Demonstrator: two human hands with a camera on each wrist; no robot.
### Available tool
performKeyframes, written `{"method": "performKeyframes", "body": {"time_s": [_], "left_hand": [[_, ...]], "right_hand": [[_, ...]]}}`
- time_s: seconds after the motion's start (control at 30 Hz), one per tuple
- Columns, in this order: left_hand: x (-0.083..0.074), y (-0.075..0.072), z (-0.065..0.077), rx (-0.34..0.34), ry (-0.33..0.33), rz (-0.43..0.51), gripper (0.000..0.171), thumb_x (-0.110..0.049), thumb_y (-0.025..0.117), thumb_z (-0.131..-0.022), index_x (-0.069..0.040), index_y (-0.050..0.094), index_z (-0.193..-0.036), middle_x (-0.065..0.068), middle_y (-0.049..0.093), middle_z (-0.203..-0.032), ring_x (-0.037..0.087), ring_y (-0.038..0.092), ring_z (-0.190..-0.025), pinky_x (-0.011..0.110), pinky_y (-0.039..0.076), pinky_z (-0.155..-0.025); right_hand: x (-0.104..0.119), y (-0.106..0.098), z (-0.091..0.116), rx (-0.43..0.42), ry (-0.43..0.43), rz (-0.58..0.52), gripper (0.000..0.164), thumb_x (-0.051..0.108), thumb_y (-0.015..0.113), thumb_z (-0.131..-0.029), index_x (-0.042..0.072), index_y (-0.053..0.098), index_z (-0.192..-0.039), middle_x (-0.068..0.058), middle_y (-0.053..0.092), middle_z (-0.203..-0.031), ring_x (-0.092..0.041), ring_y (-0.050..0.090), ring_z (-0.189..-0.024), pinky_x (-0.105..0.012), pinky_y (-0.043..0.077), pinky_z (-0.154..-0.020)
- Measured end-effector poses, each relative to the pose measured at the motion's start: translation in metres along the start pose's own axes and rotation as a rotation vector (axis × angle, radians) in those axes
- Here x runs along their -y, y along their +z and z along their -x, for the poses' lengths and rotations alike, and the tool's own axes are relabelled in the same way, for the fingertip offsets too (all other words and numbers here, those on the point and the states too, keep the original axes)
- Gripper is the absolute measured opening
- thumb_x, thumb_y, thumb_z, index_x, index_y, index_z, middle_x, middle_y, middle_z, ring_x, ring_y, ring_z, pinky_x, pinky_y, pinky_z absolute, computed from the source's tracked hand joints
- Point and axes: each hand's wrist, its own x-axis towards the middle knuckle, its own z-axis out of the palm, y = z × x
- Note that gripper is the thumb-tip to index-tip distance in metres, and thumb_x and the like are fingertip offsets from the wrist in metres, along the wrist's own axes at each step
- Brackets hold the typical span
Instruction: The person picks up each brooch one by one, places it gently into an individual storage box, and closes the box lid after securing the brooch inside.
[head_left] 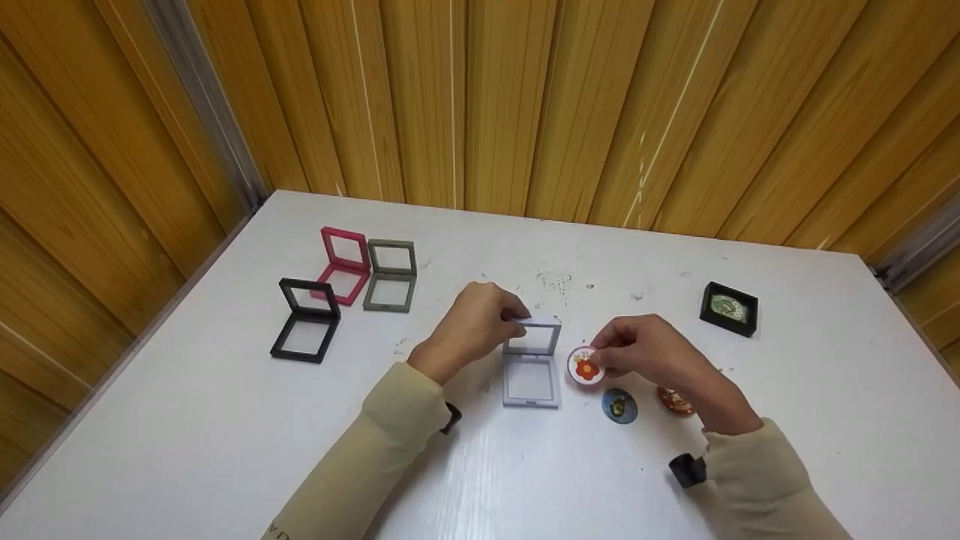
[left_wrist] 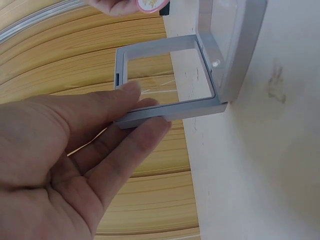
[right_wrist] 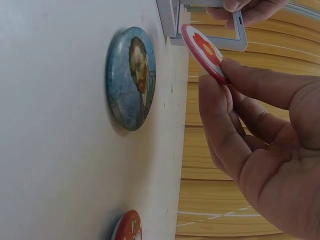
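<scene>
My left hand (head_left: 480, 322) pinches the raised lid of a pale lilac-grey display frame (head_left: 531, 405) between thumb and fingers. The lid stands up with its clear window showing, while the base lies flat on the table. To the right, my right hand (head_left: 649, 349) holds a round badge (head_left: 585, 367) by its edge; it has a pink rim and a red flower on white. In the right wrist view this badge (right_wrist: 202, 50) is tilted, off the table. Below that hand lie a blue badge with a painted portrait (right_wrist: 131, 80) and an orange-red badge (head_left: 675, 401), partly hidden by the wrist.
Three opened frames stand at the left: black (head_left: 306, 322), pink-red (head_left: 345, 262) and olive green (head_left: 391, 274). At the right sits a black frame (head_left: 729, 308) with a green badge inside. Behind the white table (head_left: 187, 420) rises a yellow wood-patterned wall (head_left: 495, 105).
</scene>
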Motion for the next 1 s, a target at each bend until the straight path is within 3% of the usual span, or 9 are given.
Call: {"method": "performKeyframes", "body": {"time_s": [0.5, 0.73, 1.0], "left_hand": [[-0.005, 0.008, 0.0, 0.003, 0.029, -0.002, 0.017, -0.004, 0.08, -0.095, -0.005, 0.083, -0.111, 0.006, 0.079, -0.103, 0.015, 0.065, -0.084, 0.024, 0.058, -0.08], [-0.006, 0.012, 0.001, 0.0, 0.05, 0.003, 0.017, -0.005, 0.081, -0.095, -0.004, 0.083, -0.111, 0.006, 0.079, -0.1, 0.015, 0.065, -0.081, 0.023, 0.058, -0.079], [-0.009, 0.014, 0.002, 0.003, 0.056, -0.002, 0.017, -0.006, 0.08, -0.096, -0.005, 0.083, -0.112, 0.005, 0.079, -0.101, 0.014, 0.065, -0.081, 0.021, 0.058, -0.079]], "right_hand": [[0.004, 0.017, 0.0, 0.006, 0.045, -0.051, 0.007, 0.009, 0.078, -0.096, 0.006, 0.076, -0.102, -0.008, 0.072, -0.098, -0.02, 0.068, -0.087, -0.032, 0.059, -0.08], [0.005, 0.024, -0.003, 0.029, -0.018, -0.004, 0.008, 0.008, 0.08, -0.094, 0.004, 0.076, -0.1, -0.004, 0.072, -0.091, -0.017, 0.065, -0.083, -0.031, 0.057, -0.074], [0.007, 0.033, -0.002, 0.028, -0.013, 0.001, 0.01, 0.007, 0.08, -0.094, 0.003, 0.075, -0.102, -0.006, 0.071, -0.096, -0.019, 0.065, -0.088, -0.03, 0.059, -0.075]]}}
